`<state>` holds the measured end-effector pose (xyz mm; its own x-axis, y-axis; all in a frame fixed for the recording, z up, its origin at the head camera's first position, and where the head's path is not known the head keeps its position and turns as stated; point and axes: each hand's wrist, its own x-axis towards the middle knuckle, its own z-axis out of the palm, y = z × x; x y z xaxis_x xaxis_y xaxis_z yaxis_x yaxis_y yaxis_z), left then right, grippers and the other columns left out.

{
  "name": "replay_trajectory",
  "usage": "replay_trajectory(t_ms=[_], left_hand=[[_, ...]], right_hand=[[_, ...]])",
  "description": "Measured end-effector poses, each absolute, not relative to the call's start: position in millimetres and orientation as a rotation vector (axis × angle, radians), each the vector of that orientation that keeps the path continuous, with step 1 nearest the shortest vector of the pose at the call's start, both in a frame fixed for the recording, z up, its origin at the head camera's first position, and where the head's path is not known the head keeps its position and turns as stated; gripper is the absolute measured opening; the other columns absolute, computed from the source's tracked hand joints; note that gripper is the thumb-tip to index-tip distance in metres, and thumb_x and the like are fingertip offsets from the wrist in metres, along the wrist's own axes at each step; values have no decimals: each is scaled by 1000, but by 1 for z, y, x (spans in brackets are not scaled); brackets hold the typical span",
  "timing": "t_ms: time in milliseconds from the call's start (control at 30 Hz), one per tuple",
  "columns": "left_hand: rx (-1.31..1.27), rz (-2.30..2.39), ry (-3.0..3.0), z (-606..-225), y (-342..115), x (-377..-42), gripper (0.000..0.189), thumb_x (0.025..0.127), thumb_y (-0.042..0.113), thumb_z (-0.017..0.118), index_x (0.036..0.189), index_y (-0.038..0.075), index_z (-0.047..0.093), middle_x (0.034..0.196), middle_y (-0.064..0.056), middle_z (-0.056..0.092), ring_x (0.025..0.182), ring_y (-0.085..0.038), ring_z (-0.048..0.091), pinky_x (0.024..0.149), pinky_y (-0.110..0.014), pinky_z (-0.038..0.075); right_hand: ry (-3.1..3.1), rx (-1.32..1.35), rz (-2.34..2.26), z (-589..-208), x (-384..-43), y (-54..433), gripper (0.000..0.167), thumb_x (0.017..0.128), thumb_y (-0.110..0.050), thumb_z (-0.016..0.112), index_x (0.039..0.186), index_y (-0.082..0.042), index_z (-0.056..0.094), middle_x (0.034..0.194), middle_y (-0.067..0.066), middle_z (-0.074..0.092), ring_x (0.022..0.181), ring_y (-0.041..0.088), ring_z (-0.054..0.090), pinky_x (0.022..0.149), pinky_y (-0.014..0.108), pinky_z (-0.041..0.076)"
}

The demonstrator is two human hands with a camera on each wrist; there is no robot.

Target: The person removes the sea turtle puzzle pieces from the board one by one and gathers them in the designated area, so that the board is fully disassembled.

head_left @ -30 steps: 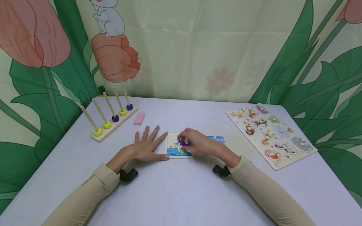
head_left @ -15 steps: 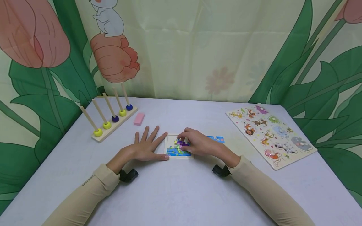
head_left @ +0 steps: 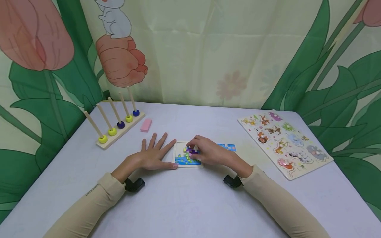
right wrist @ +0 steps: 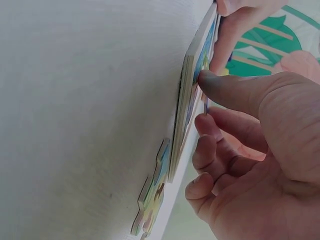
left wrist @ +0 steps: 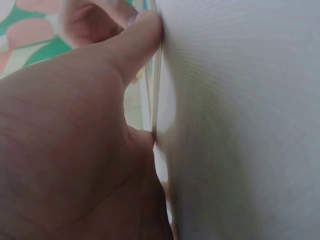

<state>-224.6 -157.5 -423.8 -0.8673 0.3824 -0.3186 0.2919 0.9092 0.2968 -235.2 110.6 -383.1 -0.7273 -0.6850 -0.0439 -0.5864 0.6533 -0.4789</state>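
A small jigsaw puzzle tray (head_left: pixel 189 166) with a pale rim lies on the table, its lower part filled with blue and green pieces. My left hand (head_left: pixel 153 158) is spread out, palm down, with thumb and index fingertips against the tray's left edge. Over the tray's right half, my right hand (head_left: pixel 212 151) pinches a thin puzzle piece (right wrist: pixel 206 106) between thumb and fingers, as the right wrist view shows. Purple patches show beside its fingertips in the head view. Loose puzzle pieces (head_left: pixel 231 147) lie just beyond the right hand, partly hidden by it.
A wooden peg stand (head_left: pixel 119 135) with yellow and dark blue beads stands at the back left. Near it lies a pink block (head_left: pixel 146 125). An animal peg puzzle board (head_left: pixel 285 145) lies on the right. A printed curtain (head_left: pixel 193 53) hangs behind the table.
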Motion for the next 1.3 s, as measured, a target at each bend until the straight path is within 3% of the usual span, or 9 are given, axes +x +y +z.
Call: replay_trajectory(t_ms=[300, 667, 867, 1300], left_hand=[[500, 336, 2700, -421, -157, -223, 108, 87, 87, 56, 170, 41, 4, 179, -4, -20, 162, -48, -26, 121, -81, -13], [484, 364, 2692, -418, -156, -222, 108, 86, 86, 57, 170, 42, 5, 179, -4, -21, 161, -47, -29, 120, -81, -15], [478, 365, 2691, -419, -156, -222, 108, 86, 87, 58, 169, 43, 5, 179, -3, -21, 161, -45, -29, 121, -80, -15], [478, 376, 2692, -417, -156, -219, 108, 87, 86, 58, 170, 42, 4, 179, -2, -22, 161, -44, -31, 121, -79, -17]], right_hand=[[2664, -982, -640, -383, -234, 111, 43, 98, -22, 78, 138, -8, 67, 121, 5, 69, 111, 18, 63, 107, 40, 55], [2691, -962, -657, -385, -232, 125, 39, 97, -23, 77, 133, -9, 70, 117, 4, 68, 108, 18, 62, 101, 38, 54], [2683, -980, -702, -384, -228, 137, 39, 97, -23, 76, 133, -9, 69, 115, 4, 66, 97, 18, 58, 86, 31, 51], [2719, -914, -712, -385, -222, 165, 36, 97, -19, 76, 131, -9, 69, 112, 3, 66, 97, 17, 58, 85, 30, 50]])
